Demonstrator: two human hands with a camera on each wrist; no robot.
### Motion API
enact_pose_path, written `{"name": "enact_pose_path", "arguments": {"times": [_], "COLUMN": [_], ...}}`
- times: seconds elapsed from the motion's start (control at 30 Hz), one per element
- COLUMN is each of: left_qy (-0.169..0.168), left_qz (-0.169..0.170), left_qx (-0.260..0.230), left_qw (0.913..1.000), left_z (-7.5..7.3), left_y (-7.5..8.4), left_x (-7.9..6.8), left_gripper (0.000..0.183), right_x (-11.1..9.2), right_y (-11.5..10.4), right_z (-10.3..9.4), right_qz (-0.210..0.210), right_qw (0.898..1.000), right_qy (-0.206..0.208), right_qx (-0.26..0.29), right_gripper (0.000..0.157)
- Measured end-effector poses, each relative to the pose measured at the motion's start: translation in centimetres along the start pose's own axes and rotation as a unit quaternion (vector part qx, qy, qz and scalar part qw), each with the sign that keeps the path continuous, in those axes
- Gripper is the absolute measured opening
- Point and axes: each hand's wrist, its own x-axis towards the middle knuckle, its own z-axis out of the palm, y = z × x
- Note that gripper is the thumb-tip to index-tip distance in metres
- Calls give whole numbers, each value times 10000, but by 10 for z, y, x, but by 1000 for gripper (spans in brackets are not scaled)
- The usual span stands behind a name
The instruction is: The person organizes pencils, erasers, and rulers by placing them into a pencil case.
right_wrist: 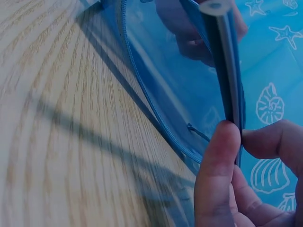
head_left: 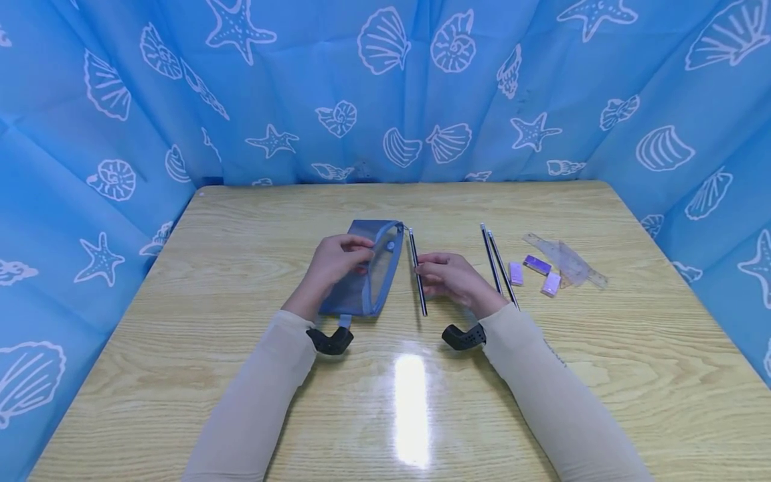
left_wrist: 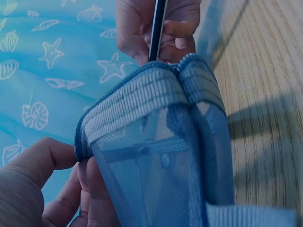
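Observation:
A blue mesh zipper pouch (head_left: 346,294) stands unzipped on the table, its mouth facing right. My left hand (head_left: 339,264) pinches the upper edge of that mouth between thumb and fingers, as the left wrist view shows at the zipper band (left_wrist: 137,101). Just right of the pouch, my right hand (head_left: 448,276) pinches a dark striped pencil (head_left: 418,274) around its middle. The pencil (right_wrist: 222,61) is outside the pouch, close beside the opening. Part of the left hand shows behind the pouch in the right wrist view.
Two more pencils (head_left: 489,258) lie right of the right hand, partly behind its wrist. Beyond them are small erasers (head_left: 537,265) in purple and white wrappers, next to a clear ruler (head_left: 542,246) and a clear set square (head_left: 572,264). A blue curtain (head_left: 337,80) hangs behind the table.

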Motion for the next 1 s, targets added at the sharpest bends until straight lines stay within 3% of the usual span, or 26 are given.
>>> {"name": "enact_pose_path", "arguments": {"times": [0.53,1.0], "left_qy": [49,-11], "left_qz": [-55,-175], "left_qx": [-64,-407], "left_qw": [10000,9990], "left_z": [4,11], "left_y": [3,2], "left_x": [-1,-2], "left_gripper": [27,25], "right_x": [1,7], "right_y": [-1,0], "right_z": [9,15], "right_qz": [5,-47], "right_qw": [10000,9999], "right_qy": [-45,-52], "right_qx": [69,81], "right_gripper": [47,47]}}
